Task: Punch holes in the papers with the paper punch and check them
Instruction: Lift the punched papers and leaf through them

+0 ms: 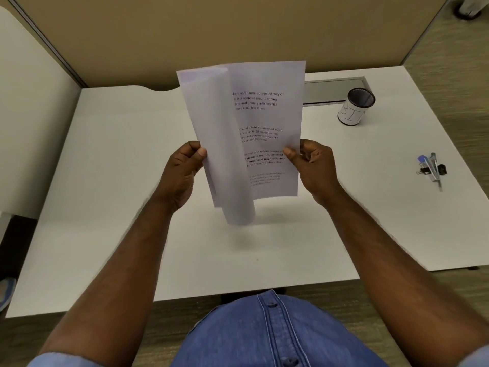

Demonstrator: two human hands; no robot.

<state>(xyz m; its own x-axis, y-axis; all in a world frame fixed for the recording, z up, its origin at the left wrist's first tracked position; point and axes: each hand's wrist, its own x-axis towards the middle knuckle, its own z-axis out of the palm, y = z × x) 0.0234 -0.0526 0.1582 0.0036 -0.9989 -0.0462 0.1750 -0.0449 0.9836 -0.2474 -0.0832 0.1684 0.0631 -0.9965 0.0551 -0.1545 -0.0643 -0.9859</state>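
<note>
Papers (264, 133) held upright above desk (119, 181), long axis vertical. Left hand (182, 173) pinching folded-over left edge, right hand (312, 165) pinching right edge. Punch (431, 168) well off right, nearer right hand. Holes not discernible.

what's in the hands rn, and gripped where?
Both hold the papers above the desk: left hand pinches the curled left edge, right hand pinches the right edge, both low on the sheets.
</note>
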